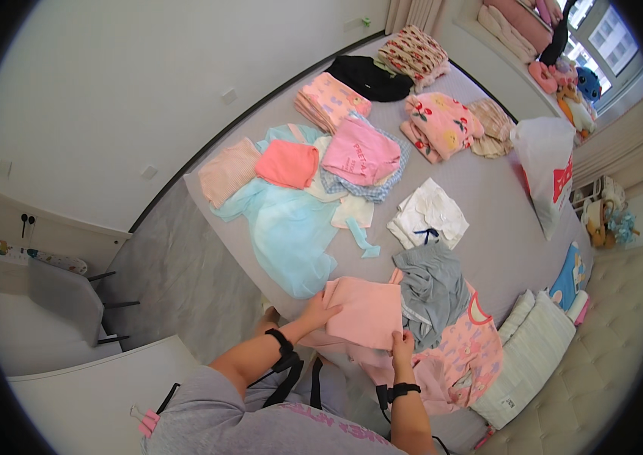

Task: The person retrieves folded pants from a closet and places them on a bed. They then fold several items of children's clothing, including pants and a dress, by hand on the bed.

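A folded plain pink garment (363, 307) is stretched between my hands at the near edge of the bed; its exact kind does not show. My left hand (319, 312) grips its left side, with the thumb on top and the other fingers partly hidden. At its lower right corner my right hand (403, 343) is closed in a pinch. More pink cloth (382, 362) hangs or lies beneath it. Right beside it is a crumpled grey garment (433, 284), overlapping a pink patterned top (473, 337) with a red-edged neckline.
On the bed (488, 243) are a folded white garment (429, 216), a sheer light-blue garment (287, 235), several folded pink piles, a black garment (371, 78) and a white plastic bag (545, 167). A pillow (530, 364) lies by the headboard (617, 326). A grey chair (67, 299) stands left.
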`<action>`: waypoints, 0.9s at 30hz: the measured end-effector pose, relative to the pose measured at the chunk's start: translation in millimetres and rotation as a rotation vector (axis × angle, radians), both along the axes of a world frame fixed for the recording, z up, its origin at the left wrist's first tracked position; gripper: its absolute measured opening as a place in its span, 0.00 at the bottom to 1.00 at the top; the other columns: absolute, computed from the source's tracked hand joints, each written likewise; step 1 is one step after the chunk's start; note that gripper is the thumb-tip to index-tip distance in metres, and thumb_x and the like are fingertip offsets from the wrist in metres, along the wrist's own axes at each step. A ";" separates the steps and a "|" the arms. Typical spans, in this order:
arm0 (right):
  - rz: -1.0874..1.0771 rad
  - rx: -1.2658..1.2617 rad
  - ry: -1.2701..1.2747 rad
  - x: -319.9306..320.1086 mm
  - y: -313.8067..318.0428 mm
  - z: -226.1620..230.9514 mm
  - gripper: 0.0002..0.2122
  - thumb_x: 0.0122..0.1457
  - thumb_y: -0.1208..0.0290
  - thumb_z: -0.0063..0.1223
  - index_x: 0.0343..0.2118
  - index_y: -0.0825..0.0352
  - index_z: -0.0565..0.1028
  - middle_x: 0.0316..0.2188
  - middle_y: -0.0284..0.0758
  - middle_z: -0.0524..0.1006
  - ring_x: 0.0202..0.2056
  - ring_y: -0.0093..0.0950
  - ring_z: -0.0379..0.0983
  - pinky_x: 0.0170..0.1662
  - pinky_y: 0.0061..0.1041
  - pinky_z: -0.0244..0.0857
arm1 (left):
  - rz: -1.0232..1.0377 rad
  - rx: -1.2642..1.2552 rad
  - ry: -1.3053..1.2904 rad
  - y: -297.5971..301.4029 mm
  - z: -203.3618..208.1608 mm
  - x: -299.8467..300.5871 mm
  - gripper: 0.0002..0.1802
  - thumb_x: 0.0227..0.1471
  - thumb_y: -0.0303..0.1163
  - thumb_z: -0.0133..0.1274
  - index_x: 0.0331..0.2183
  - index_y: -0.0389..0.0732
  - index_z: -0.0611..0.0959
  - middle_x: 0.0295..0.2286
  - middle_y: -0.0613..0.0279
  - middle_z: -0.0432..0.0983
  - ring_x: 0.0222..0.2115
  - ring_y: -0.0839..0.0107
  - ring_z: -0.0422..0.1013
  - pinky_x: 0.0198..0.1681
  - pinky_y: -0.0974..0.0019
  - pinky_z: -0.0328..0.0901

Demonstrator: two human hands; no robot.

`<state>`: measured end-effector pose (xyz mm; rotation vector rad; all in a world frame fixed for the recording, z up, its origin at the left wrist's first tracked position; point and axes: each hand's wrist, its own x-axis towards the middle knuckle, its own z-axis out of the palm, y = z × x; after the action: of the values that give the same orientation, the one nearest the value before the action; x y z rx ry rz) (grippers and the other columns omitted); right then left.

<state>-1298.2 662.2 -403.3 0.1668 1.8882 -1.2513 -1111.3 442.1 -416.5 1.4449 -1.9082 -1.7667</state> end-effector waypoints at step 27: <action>0.914 0.167 0.827 158.0 -675.8 -33.8 0.23 0.47 0.77 0.53 0.49 0.66 0.67 0.43 0.47 0.72 0.42 0.45 0.69 0.44 0.36 0.65 | 0.637 0.053 -0.223 -495.9 -117.3 257.5 0.31 0.47 0.32 0.59 0.49 0.30 0.65 0.48 0.44 0.64 0.47 0.55 0.64 0.49 0.59 0.61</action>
<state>-1140.2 -13.6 -437.1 -1.1626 2.2858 -0.5219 -853.8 -53.9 -533.8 2.0418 -1.2582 -1.4007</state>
